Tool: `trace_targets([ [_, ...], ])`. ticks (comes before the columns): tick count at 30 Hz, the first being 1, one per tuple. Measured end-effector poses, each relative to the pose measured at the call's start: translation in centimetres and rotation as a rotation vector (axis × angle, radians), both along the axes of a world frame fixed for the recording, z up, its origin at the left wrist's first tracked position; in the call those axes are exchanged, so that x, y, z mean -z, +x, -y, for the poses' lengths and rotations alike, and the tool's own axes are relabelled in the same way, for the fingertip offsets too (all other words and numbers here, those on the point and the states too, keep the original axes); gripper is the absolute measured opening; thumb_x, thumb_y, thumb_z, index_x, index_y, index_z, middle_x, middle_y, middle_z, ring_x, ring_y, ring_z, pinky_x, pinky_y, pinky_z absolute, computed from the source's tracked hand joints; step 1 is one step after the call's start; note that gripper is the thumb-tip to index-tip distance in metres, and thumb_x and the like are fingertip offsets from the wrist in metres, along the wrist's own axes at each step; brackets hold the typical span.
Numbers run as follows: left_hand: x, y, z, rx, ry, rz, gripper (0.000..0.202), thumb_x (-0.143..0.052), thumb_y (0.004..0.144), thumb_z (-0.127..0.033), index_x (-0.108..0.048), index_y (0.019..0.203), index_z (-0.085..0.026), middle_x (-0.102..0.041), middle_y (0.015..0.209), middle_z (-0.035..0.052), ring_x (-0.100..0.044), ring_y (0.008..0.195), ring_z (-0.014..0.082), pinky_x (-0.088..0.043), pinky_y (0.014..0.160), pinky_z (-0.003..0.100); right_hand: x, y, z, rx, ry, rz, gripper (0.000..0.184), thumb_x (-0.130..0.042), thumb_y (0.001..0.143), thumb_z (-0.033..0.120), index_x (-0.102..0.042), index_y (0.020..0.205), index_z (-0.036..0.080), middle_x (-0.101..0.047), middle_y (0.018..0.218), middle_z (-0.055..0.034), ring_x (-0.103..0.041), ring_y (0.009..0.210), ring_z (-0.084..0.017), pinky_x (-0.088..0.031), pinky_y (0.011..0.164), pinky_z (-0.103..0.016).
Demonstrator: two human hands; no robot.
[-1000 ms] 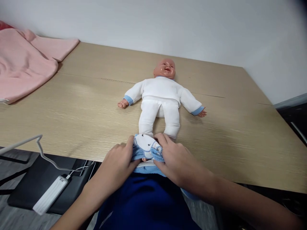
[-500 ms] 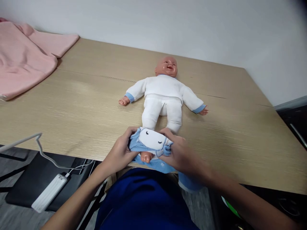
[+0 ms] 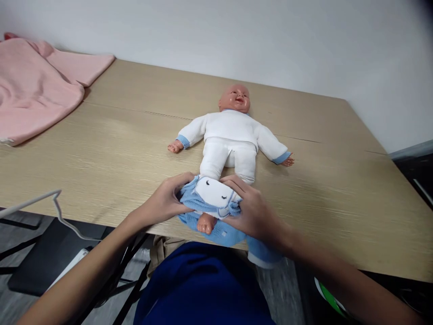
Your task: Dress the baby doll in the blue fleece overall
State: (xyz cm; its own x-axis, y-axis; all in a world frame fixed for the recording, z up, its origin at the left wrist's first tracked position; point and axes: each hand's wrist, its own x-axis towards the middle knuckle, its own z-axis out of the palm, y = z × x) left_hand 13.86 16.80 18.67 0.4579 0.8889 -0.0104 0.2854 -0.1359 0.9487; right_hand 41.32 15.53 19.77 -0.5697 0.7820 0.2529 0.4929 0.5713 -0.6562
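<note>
A baby doll (image 3: pixel 232 135) in a white top and white trousers lies on its back on the wooden table (image 3: pixel 101 149), head toward the wall. A blue garment (image 3: pixel 216 201) with a white animal-face patch is bunched over the doll's lower legs at the near table edge. One bare foot (image 3: pixel 204 223) pokes out below it. My left hand (image 3: pixel 164 201) grips the garment's left side, fingers curled round it. My right hand (image 3: pixel 252 212) grips its right side the same way. A loose blue leg of the garment (image 3: pixel 262 256) hangs off the table edge.
A pink blanket (image 3: pixel 37 85) lies at the table's far left corner. A white cable (image 3: pixel 40 201) runs over the near left edge, with a white power strip (image 3: pixel 67 269) and black frame below. My blue-clothed lap (image 3: pixel 203 289) is under the table edge. A wall stands behind.
Both hands have drawn the blue garment farther up the doll's legs, away from the table edge. The doll's bare foot now shows more below it.
</note>
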Motion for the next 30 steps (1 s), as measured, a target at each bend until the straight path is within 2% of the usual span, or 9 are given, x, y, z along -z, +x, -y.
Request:
trace_targets([
  [4, 0.2, -0.2, -0.1, -0.014, -0.073, 0.071, 0.035, -0.091, 0.087, -0.039, -0.073, 0.106, -0.018, -0.069, 0.101, 0.0028, -0.061, 0.094, 0.0212, -0.049, 0.082, 0.029, -0.1, 0.7, -0.4, -0.052, 0.032, -0.047, 0.033, -0.077, 0.097, 0.021, -0.064, 0.127, 0.022, -0.075, 0.125, -0.0103, -0.075, 0.116, -0.028, -0.062, 0.098, -0.039],
  [7, -0.1, -0.5, -0.9, 0.104, -0.055, 0.058, 0.026, -0.090, 0.089, -0.038, -0.073, 0.090, -0.019, -0.067, 0.096, 0.0031, -0.062, 0.094, 0.0221, -0.050, 0.083, 0.029, -0.8, 1.5, -1.8, -0.121, -0.076, -0.053, 0.012, -0.078, 0.096, 0.022, -0.068, 0.103, 0.023, -0.077, 0.101, -0.0039, -0.074, 0.090, -0.022, -0.058, 0.081, -0.034],
  [9, -0.4, -0.6, -1.9, 0.201, -0.021, 0.025, 0.030, -0.087, 0.092, -0.042, -0.072, 0.079, -0.020, -0.065, 0.090, 0.0032, -0.061, 0.093, 0.0229, -0.050, 0.083, 0.030, -1.3, 2.0, -3.1, -0.195, -0.137, -0.027, 0.010, -0.075, 0.097, 0.022, -0.068, 0.089, 0.022, -0.075, 0.091, -0.0015, -0.069, 0.079, -0.019, -0.054, 0.074, -0.031],
  [12, -0.6, -0.7, -3.6, 0.318, -0.025, -0.004, 0.034, -0.085, 0.095, -0.051, -0.077, 0.080, -0.021, -0.069, 0.089, 0.0053, -0.063, 0.096, 0.0257, -0.053, 0.088, 0.033, -2.2, 2.2, -5.3, -0.331, -0.217, 0.028, 0.009, -0.076, 0.096, 0.021, -0.072, 0.089, 0.020, -0.076, 0.092, -0.0011, -0.068, 0.079, -0.017, -0.051, 0.074, -0.030],
  [15, -0.4, -0.8, -5.0, 0.361, -0.027, -0.007, 0.029, -0.092, 0.089, -0.049, -0.083, 0.090, -0.022, -0.073, 0.096, 0.0058, -0.066, 0.099, 0.0262, -0.056, 0.092, 0.035, -3.1, 2.1, -6.8, -0.381, -0.288, 0.106, 0.014, -0.088, 0.090, 0.027, -0.076, 0.091, 0.020, -0.078, 0.091, -0.0003, -0.070, 0.079, -0.018, -0.051, 0.073, -0.031],
  [19, -0.2, -1.6, -5.0, 0.316, -0.069, -0.027, 0.033, -0.096, 0.086, -0.044, -0.084, 0.106, -0.021, -0.078, 0.111, 0.0062, -0.071, 0.110, 0.0269, -0.060, 0.099, 0.037, -4.0, 2.5, -6.1, -0.291, -0.262, 0.177, 0.031, -0.094, 0.090, 0.046, -0.079, 0.104, 0.023, -0.080, 0.106, -0.0038, -0.074, 0.094, -0.026, -0.056, 0.083, -0.036],
  [23, -0.5, -2.6, -3.3, 0.239, -0.161, 0.037, 0.050, -0.094, 0.090, -0.037, -0.077, 0.135, -0.023, -0.078, 0.137, 0.0092, -0.070, 0.132, 0.0298, -0.057, 0.114, 0.041, -4.8, 4.4, -2.8, -0.107, -0.164, 0.203, 0.028, -0.076, 0.107, 0.050, -0.075, 0.103, 0.023, -0.076, 0.104, -0.0066, -0.070, 0.096, -0.027, -0.055, 0.087, -0.039],
  [27, -0.8, -3.0, -2.1, 0.139, -0.169, 0.036, 0.023, -0.072, 0.109, -0.042, -0.078, 0.122, -0.024, -0.077, 0.122, 0.0062, -0.072, 0.114, 0.0229, -0.058, 0.101, 0.034, -4.6, 6.5, 0.1, 0.035, -0.291, 0.088, 0.026, -0.070, 0.110, 0.050, -0.075, 0.112, 0.025, -0.077, 0.106, -0.0051, -0.072, 0.099, -0.026, -0.056, 0.090, -0.038],
  [30, -1.1, -2.6, -2.2, 0.086, -0.099, -0.025, 0.028, -0.060, 0.116, -0.044, -0.077, 0.110, -0.023, -0.075, 0.109, 0.0051, -0.069, 0.102, 0.0206, -0.057, 0.095, 0.034, -3.3, 7.4, 0.9, 0.035, -0.482, -0.151, 0.031, -0.073, 0.106, 0.055, -0.072, 0.119, 0.027, -0.075, 0.108, -0.0030, -0.072, 0.099, -0.024, -0.059, 0.089, -0.035],
])
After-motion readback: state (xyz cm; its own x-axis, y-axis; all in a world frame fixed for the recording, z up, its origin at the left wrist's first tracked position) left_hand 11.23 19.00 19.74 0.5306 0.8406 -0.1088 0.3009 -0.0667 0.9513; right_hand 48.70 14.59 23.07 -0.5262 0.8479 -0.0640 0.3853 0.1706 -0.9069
